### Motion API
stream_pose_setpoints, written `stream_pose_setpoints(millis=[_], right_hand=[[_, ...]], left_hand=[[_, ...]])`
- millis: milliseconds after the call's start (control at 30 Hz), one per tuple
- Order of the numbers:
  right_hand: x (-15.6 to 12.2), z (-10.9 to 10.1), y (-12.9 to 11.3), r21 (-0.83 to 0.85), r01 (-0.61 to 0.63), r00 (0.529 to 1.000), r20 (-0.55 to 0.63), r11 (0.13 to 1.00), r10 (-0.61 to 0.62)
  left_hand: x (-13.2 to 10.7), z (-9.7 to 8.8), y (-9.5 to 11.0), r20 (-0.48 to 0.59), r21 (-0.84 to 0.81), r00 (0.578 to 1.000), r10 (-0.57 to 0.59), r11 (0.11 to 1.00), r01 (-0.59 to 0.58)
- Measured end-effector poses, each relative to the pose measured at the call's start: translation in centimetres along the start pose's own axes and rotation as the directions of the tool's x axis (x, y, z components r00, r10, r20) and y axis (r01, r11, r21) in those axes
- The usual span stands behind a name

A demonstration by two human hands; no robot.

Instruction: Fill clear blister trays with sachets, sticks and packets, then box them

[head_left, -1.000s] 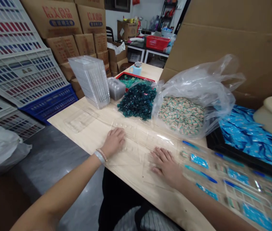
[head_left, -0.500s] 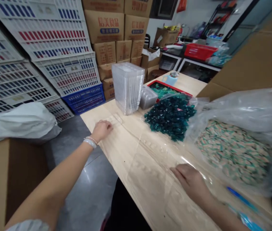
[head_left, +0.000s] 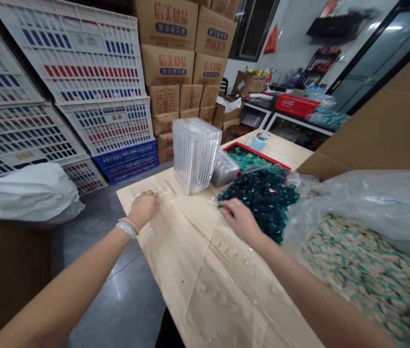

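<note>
My left hand (head_left: 144,208) lies at the left end of the wooden table (head_left: 176,251), fingers curled down on a thin clear plastic tray (head_left: 161,192). My right hand (head_left: 239,220) reaches over the table with fingers stretched out, its tips at the near edge of a pile of dark green wrapped candies (head_left: 263,193). More clear trays (head_left: 223,285) lie flat on the table below my right arm. A tall stack of clear trays (head_left: 196,154) stands just beyond both hands.
A smaller clear stack (head_left: 224,168), a red tray (head_left: 263,154) and a blue cup (head_left: 257,141) sit further back. A plastic bag of pale wrapped candies (head_left: 353,261) fills the right. Plastic crates (head_left: 81,72), cardboard boxes (head_left: 168,53) and a white bag (head_left: 20,191) stand left.
The view swung left. My left hand reached out to the clear tray at the table's left end. My right hand moved from the flat trays up to the green candy pile.
</note>
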State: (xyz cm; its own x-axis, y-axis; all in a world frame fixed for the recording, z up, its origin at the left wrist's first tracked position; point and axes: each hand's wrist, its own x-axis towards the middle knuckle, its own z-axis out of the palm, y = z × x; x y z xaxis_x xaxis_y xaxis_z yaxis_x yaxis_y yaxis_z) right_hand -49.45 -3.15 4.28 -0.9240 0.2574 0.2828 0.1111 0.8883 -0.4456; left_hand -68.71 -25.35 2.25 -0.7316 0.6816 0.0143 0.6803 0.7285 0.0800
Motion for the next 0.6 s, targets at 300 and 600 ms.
stream_pose_setpoints(millis=[300, 600], right_hand=[[14.2, 0.7, 6.0, -0.412, -0.226, 0.974, -0.109, 0.883, 0.199], [15.1, 0.1, 6.9, -0.258, -0.319, 0.948, -0.109, 0.912, 0.3]], left_hand=[[-1.2, -0.4, 9.5, -0.146, -0.412, 0.926, 0.347, 0.83, -0.376], [-1.0, 1.2, 11.1, -0.082, -0.625, 0.931, 0.356, 0.709, -0.326]])
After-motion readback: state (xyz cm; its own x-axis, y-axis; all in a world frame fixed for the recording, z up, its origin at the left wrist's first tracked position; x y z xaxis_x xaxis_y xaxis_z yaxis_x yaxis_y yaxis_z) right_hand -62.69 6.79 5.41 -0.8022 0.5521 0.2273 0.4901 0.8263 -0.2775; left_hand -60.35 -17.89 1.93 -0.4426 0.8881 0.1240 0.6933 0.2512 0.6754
